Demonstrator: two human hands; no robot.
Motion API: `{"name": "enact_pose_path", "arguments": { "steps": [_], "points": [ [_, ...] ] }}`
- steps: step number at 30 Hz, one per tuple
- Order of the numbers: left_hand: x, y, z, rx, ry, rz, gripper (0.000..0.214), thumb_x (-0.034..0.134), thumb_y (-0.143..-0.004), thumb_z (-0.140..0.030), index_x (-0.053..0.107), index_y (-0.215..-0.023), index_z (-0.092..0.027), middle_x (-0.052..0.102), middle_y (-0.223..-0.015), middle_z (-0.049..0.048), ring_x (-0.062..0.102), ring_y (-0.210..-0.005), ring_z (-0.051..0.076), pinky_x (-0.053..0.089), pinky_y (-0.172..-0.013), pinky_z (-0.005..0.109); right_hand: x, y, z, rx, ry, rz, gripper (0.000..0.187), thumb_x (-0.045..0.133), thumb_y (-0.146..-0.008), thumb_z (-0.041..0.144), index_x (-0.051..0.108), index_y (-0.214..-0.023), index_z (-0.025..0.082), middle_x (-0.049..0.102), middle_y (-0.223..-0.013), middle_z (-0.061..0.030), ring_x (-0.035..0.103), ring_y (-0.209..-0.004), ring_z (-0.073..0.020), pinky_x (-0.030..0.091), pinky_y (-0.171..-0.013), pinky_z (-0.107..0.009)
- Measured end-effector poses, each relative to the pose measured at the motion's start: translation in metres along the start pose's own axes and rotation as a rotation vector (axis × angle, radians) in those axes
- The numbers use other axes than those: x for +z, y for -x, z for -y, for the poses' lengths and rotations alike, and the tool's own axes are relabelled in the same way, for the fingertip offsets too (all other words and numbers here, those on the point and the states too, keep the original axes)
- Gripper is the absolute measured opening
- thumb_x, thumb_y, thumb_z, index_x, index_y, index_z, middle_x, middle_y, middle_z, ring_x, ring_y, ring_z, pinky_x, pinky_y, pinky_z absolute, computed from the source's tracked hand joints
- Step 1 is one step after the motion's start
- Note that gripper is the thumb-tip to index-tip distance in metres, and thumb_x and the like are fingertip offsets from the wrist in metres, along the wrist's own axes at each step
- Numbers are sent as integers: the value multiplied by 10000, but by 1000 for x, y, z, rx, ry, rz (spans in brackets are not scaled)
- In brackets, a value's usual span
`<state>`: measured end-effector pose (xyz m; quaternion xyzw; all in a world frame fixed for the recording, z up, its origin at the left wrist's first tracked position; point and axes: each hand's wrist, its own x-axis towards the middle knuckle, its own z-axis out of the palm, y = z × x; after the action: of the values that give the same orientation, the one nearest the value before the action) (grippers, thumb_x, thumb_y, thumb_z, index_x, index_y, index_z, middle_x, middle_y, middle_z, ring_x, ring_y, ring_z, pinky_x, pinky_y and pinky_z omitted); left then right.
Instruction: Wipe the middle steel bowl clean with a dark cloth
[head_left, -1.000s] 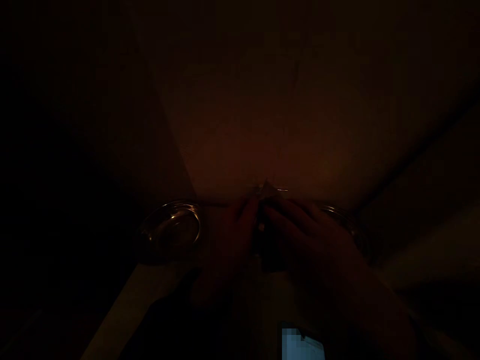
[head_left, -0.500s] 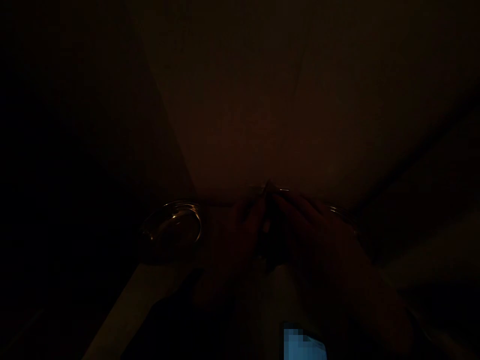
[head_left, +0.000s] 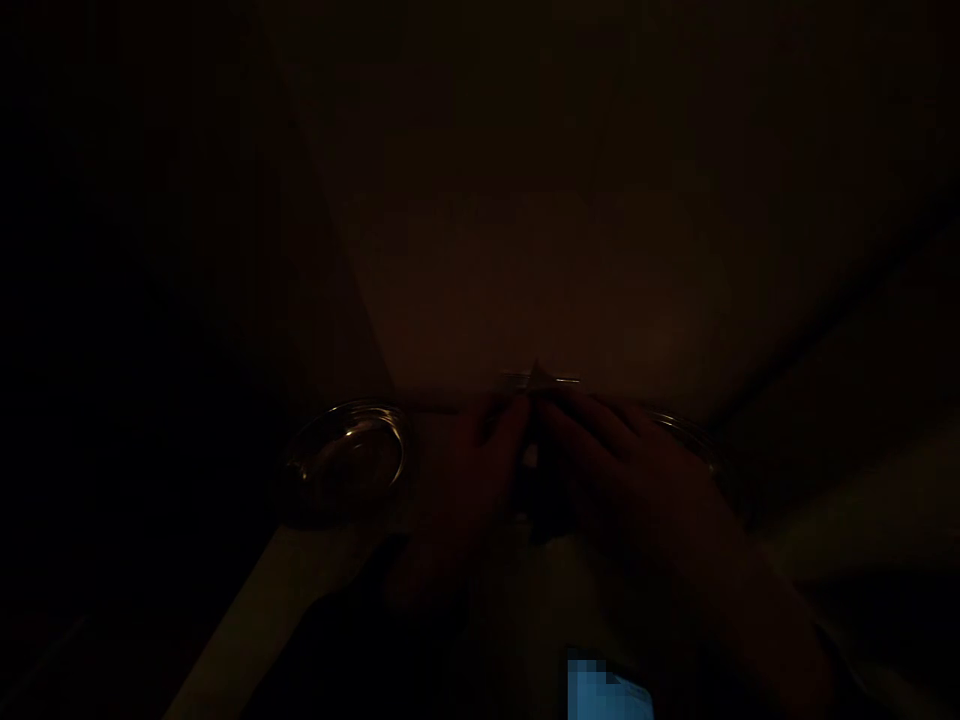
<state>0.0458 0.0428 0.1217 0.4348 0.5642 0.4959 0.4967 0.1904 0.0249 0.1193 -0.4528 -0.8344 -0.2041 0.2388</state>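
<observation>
One shiny round bowl (head_left: 367,406) stands by the left edge of the dim yellowish worktop (head_left: 251,600); rightward, the left hand (head_left: 487,460) and right hand (head_left: 622,465) sit close together around a small, dark, pointed piece (head_left: 538,377), whether gripped I cannot tell; two-handed fine handling seems the step, calling for steadiness; farther right, a shiny curved rim (head_left: 679,424).

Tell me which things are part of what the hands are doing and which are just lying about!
Part of it:
left hand
right hand
small pointed piece at the fingertips, too dark to identify

Seemingly just lying about:
shiny round dish beside the left hand
shiny curved rim, partly hidden by the right hand
lit screen at the bottom
</observation>
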Motion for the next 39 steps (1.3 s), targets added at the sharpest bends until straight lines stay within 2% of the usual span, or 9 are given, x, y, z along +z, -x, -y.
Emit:
{"name": "enact_pose_path", "arguments": {
  "steps": [4, 10, 14, 17, 23, 28, 31, 36, 39],
  "points": [
    [0, -1, -1, 20, 47, -37, 243, 603, -801, -423, 678, -918, -223, 718, -910, 7, 660, -844, 156, 478, -682, 222, -2, 1, 4, -103, -54, -10, 392, 467, -873, 112, 597, -1242, 142, 626, -1262, -107, 558, -1092, -330, 584, -797, -488],
    [-1, -1, 0, 44, 28, -10, 268, 588, -805, -458, 685, -907, -229, 713, -898, 6, 653, -849, 163, 470, -683, 230, -1, -1, 1, -1, -43, -24, 410, 477, -887, 153, 560, -1288, 126, 604, -1281, -140, 572, -1048, -329, 588, -767, -506],
    [-2, -3, -3, 18, 28, -53, 274, 588, -800, -440, 689, -942, -229, 721, -967, 22, 658, -899, 182, 485, -716, 245, 0, 1, 4, -75, -69, -11, 401, 493, -871, 129, 582, -1262, 130, 614, -1263, -138, 558, -1071, -341, 582, -778, -512],
    [-2, -4, -5, 26, -4, -37, 264, 542, -831, -418, 690, -943, -230, 726, -968, 25, 666, -881, 181, 494, -699, 248, -1, 2, 6, -106, -94, -10, 381, 507, -866, 132, 606, -1233, 154, 616, -1265, -118, 534, -1106, -349, 572, -802, -514],
    [-1, -1, -4, 45, 17, -3, 289, 541, -831, -462, 697, -962, -257, 720, -992, 12, 660, -911, 179, 490, -718, 245, 0, -2, 3, -2, -55, -53, 391, 494, -893, 172, 573, -1272, 124, 602, -1273, -153, 565, -1059, -335, 570, -795, -514],
    [-1, -4, -3, 31, -65, -63, 298, 539, -824, -476, 689, -962, -258, 717, -1020, 28, 655, -941, 195, 491, -743, 261, 0, 1, 6, -111, -97, -18, 385, 502, -876, 138, 589, -1251, 146, 610, -1273, -124, 535, -1108, -341, 561, -824, -511],
    [-1, -5, -3, 28, -49, -66, 301, 544, -826, -455, 676, -984, -235, 710, -1048, 43, 651, -962, 194, 494, -758, 257, 1, 2, 5, -109, -120, -10, 380, 497, -882, 150, 589, -1251, 164, 605, -1281, -108, 522, -1123, -341, 562, -821, -504],
    [-2, -2, -2, 31, 19, -4, 290, 568, -809, -481, 671, -930, -239, 712, -896, 7, 662, -831, 172, 486, -660, 238, 4, 0, 0, 22, -45, -29, 402, 477, -908, 193, 543, -1300, 132, 590, -1287, -146, 572, -1042, -318, 576, -772, -484],
    [-3, -3, -2, 23, 7, -34, 291, 577, -806, -471, 670, -914, -217, 711, -870, 16, 658, -806, 165, 474, -632, 225, 2, 0, 3, -16, -44, -4, 403, 495, -891, 172, 554, -1288, 144, 600, -1275, -139, 575, -1050, -323, 574, -775, -488]
  ]
}}
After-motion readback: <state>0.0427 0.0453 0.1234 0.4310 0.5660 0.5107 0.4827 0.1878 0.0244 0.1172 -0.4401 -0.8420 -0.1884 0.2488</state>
